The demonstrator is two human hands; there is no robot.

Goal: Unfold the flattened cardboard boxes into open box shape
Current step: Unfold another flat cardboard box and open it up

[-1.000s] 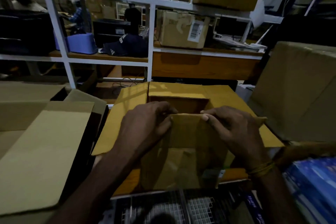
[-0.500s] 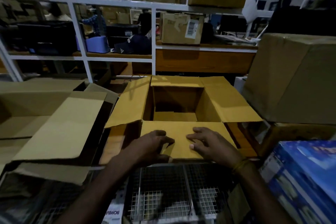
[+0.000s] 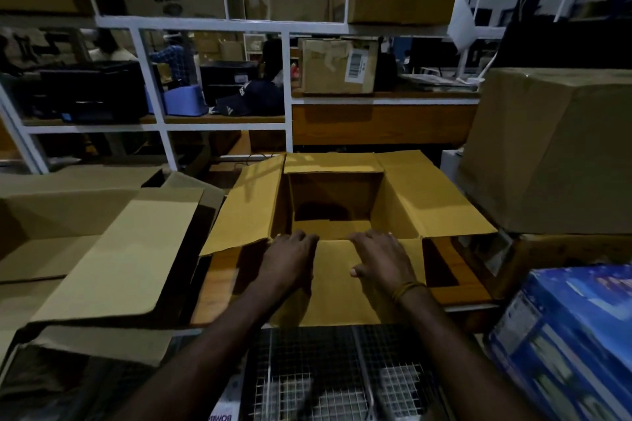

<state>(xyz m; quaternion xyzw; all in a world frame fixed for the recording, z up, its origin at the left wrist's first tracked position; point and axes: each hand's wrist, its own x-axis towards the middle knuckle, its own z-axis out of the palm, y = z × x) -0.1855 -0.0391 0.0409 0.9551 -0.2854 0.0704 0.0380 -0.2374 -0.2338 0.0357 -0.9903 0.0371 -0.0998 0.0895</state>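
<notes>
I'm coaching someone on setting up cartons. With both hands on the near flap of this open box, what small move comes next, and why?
Probably press the near flap further down and outward. Both the left hand and the right hand lie flat on it, while the left flap and right flap already splay outward and the cardboard box stands open.

Both forearms are cut off by the bottom edge. The left hand [image 3: 290, 261] and right hand [image 3: 383, 258] cover parts of the near flap [image 3: 337, 280] of the open cardboard box [image 3: 333, 202]. At 4 o'clock, a blurred blue box [image 3: 567, 335] has unreadable print. At 9 o'clock, another opened box [image 3: 85, 249] runs past the left edge.
</notes>
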